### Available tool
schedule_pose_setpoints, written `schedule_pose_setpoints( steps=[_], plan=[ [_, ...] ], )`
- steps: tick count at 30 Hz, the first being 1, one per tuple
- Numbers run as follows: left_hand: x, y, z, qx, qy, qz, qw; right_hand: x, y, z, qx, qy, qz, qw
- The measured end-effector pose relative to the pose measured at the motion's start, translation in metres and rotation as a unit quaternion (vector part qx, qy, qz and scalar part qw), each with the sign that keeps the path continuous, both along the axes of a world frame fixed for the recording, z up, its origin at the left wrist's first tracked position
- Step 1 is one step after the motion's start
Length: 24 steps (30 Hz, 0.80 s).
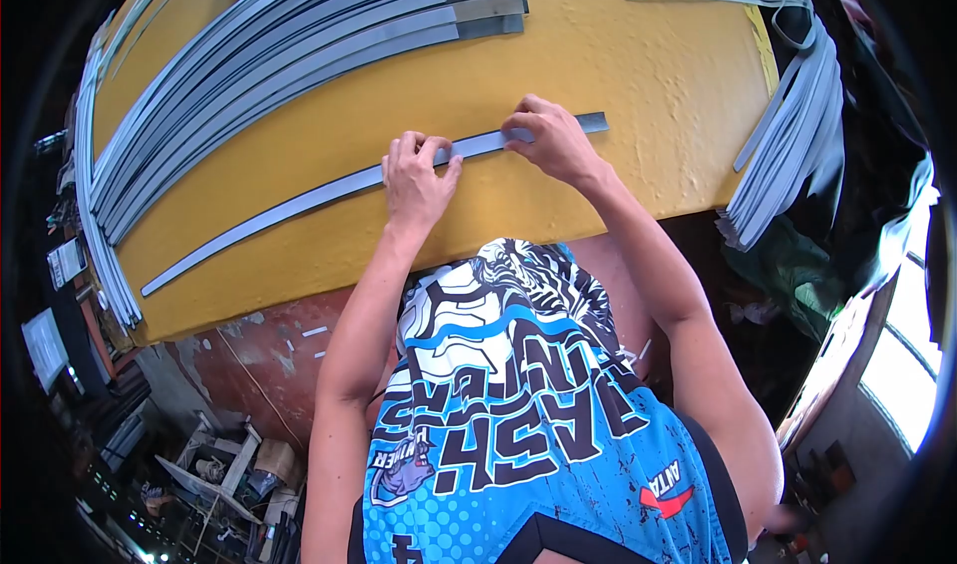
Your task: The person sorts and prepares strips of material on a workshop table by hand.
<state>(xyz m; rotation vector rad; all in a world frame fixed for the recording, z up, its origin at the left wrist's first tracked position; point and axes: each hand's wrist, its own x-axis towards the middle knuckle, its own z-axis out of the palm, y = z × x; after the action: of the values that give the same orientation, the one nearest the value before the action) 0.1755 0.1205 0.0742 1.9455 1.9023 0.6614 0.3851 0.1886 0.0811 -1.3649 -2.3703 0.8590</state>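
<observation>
A long, narrow strip [299, 203] lies across the yellow tabletop [329, 130], pale grey on top with a dark edge. Its dark, bare end reaches out to the right past my right hand [551, 142]. My left hand [419, 177] is closed at the strip, thumb and forefinger pinching it right of the middle. A short way further right, the fingers of my right hand are bent and pinch the same strip. Between the two hands a short stretch of the pale layer shows.
Behind my hands lies a row of several similar strips [299, 50] with dark ends. More strips [95, 200] hang over the table's left edge. At the right corner a bundle of grey strips [793, 135] droops over the side. A wooden stand [214, 464] is on the floor below left.
</observation>
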Motion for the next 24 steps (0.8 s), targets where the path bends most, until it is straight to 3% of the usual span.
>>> schedule_pose_setpoints(
  steps=[13, 24],
  plan=[
    [0.027, 0.014, -0.008, 0.054, -0.06, -0.073, 0.994, 0.017, -0.01, 0.008, 0.003, 0.081, 0.004, 0.997],
    [0.045, 0.027, 0.002, 0.019, -0.068, -0.094, 0.993, 0.029, -0.019, -0.002, 0.051, 0.119, -0.083, 0.988]
  ],
)
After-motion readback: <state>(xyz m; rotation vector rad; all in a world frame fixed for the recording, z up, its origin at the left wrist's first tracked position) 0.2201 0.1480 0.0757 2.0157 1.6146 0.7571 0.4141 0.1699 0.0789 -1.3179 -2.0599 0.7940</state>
